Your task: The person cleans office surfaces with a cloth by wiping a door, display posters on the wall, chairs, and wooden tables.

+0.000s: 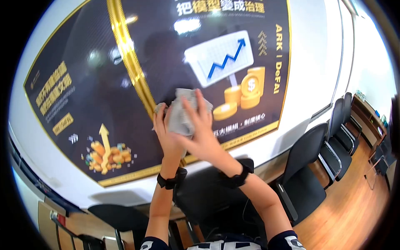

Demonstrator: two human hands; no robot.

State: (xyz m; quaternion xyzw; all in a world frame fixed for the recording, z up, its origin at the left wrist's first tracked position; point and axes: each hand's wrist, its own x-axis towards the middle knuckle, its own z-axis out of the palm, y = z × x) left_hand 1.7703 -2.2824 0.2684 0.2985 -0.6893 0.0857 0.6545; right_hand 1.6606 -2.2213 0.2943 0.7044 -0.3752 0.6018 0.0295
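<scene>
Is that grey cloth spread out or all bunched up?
Bunched up: the soft grey fabric cloth makes an uneven bundle at the person's bare left hand and bare right hand. Blur hides its finer folds.

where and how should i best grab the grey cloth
Probably by its bunched middle, from the wearer's side: the grey cloth is crumpled into folds that show between the left hand and right hand, while its far side faces the dark poster.

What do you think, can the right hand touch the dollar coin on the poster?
Probably yes: the dollar coin is close by on the poster, with nothing between. But the right hand is on the cloth, so it may have to leave that first.
</scene>
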